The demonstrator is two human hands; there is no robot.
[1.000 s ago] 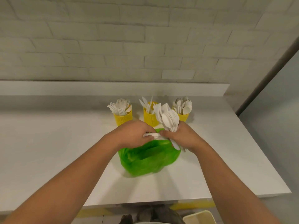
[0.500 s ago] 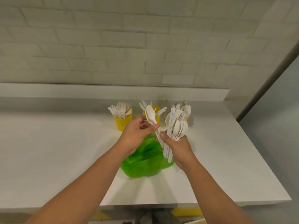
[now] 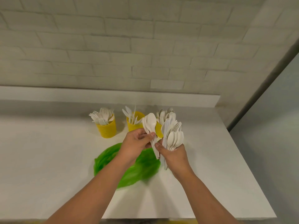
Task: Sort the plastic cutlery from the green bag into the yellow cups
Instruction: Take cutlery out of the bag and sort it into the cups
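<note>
Three yellow cups stand in a row near the back of the white counter: the left cup [image 3: 107, 130] holds forks, the middle cup [image 3: 134, 123] holds knives, and the right cup [image 3: 159, 129], mostly hidden behind the hands, holds spoons. The green bag [image 3: 144, 167] lies flattened on the counter under my forearms. My left hand [image 3: 135, 143] grips a few white spoons [image 3: 151, 122] upright. My right hand [image 3: 174, 156] holds a thick bundle of mixed white cutlery [image 3: 173, 136], touching the spoons in my left hand.
The white counter [image 3: 48, 159] runs to a raised ledge [image 3: 97, 96] along a white brick wall. Its right edge drops off beside a grey wall panel [image 3: 267, 143]. The front edge is just below my forearms.
Both hands rose from the bag with cutlery. My left hand took a few spoons apart from the bundle in my right hand. The bag has slumped flat on the counter.
</note>
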